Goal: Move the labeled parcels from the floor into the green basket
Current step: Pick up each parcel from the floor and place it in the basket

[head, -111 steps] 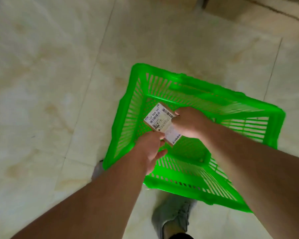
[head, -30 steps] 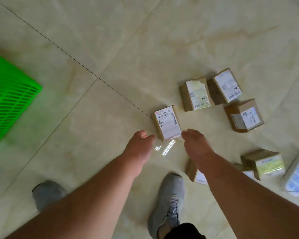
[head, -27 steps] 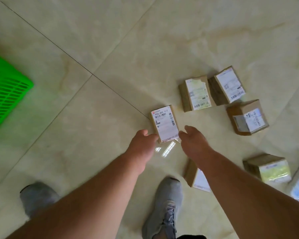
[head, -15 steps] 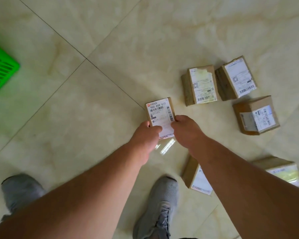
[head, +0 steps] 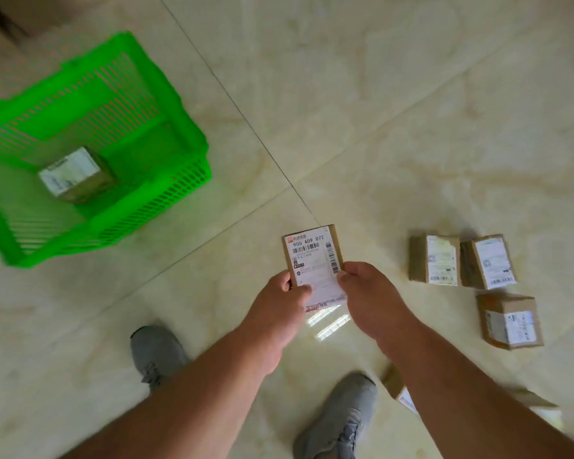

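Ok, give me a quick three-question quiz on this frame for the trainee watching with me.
1. True or false: the green basket already has a parcel inside it.
2. Which hands grip the parcel labelled 900 A09 072? A) left only B) right only C) both
3. Fill in: the three parcels fully in view on the floor lie to the person's ____ of the held parcel.

Key:
1. True; one labelled parcel in the basket rests on its floor.
2. C; the left hand and right hand hold its near end from either side.
3. Right; two side by side, one nearer.
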Demonstrator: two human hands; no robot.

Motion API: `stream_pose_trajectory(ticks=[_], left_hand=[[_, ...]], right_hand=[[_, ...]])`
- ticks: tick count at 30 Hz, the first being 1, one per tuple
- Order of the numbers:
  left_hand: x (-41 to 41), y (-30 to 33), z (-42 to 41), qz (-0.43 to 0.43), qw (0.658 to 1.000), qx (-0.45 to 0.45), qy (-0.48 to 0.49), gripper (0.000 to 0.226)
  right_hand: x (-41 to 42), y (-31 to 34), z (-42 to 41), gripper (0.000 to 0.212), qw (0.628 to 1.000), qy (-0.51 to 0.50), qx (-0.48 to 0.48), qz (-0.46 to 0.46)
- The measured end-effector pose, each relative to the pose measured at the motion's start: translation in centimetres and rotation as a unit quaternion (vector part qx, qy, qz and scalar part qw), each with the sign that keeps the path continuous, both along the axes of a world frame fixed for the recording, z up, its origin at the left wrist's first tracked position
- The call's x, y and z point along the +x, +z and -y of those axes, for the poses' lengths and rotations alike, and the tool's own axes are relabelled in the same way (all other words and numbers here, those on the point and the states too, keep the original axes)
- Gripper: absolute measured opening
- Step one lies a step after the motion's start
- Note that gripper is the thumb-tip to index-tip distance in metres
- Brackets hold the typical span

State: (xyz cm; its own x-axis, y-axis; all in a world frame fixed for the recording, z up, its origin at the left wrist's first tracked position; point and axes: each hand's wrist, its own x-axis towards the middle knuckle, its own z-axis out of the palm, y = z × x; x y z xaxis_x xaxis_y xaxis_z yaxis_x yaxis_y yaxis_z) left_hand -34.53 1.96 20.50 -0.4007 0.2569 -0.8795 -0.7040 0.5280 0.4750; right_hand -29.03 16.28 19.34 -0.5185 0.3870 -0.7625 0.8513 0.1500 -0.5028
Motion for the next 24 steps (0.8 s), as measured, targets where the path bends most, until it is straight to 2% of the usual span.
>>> stream_pose_trajectory(ticks=[4, 6, 10, 13, 17, 20, 24], left_hand=[[-5.7, 5.7, 5.4, -0.016, 0.999, 0.002, 0.038, 0.032], [-8.8, 7.9, 8.2, -0.024, 0.998, 0.0, 0.054, 0.037], [-14.7, 10.7, 13.8, -0.03, 0.995, -0.006, 0.09, 0.028], [-18.3, 11.8, 17.6, -0.022, 0.992, -0.002, 0.124, 0.025], [-21.9, 12.3, 21.7, -0.006, 0.983, 0.012, 0.182, 0.034], [-23.5, 12.5, 23.9, -0.016, 0.982, 0.023, 0.189, 0.024], [-25.1, 12.4, 25.9, -0.005, 0.976, 0.05, 0.21, 0.038]], right_hand=[[-7.0, 6.3, 4.6, 0.034, 0.998, 0.044, -0.004, -0.036], [-10.6, 9.1, 7.1, 0.034, 0.997, 0.058, -0.009, -0.045], [-17.5, 13.2, 12.3, 0.035, 0.994, 0.094, -0.01, -0.055], [-21.7, 14.8, 16.0, 0.03, 0.992, 0.112, -0.009, -0.052], [-25.8, 15.7, 20.2, 0.024, 0.993, 0.112, -0.014, -0.039], [-28.0, 15.9, 22.6, 0.025, 0.992, 0.121, -0.023, -0.034], [-30.9, 15.7, 24.5, 0.031, 0.987, 0.155, -0.034, -0.024]])
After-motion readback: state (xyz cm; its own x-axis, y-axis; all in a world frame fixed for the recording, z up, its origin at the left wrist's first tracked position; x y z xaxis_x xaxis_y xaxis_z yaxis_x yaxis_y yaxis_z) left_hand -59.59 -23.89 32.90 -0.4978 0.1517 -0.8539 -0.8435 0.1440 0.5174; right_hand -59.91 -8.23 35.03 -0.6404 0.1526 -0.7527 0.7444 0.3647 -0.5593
